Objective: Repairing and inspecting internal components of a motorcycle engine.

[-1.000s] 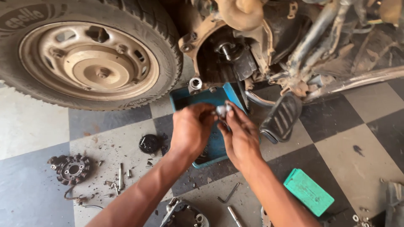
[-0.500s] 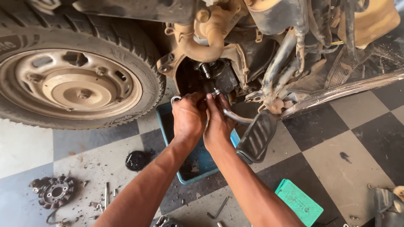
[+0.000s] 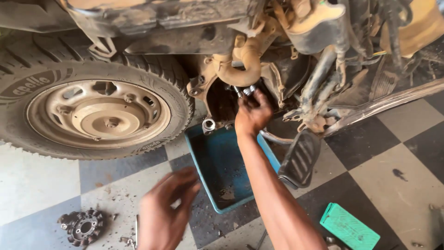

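My right hand [image 3: 252, 113] reaches up into the dark open engine housing [image 3: 222, 104] of a vehicle, its fingers closed on a small metal part [image 3: 245, 91] at the opening. My left hand [image 3: 164, 208] hovers low over the checkered floor, blurred, fingers apart and holding nothing. A blue drip tray [image 3: 222, 194] lies on the floor under the opening, between my two arms, with oily residue inside.
A dusty wheel with a beige rim [image 3: 95, 113] stands at left. A round toothed engine part [image 3: 82, 227] and loose bolts lie on the floor at lower left. A black footrest [image 3: 300, 159] hangs right of the tray; a green box [image 3: 349, 227] sits lower right.
My left hand has dropped away from the engine opening down toward the floor. My right hand stayed up at the opening. The view shifted closer and upward.
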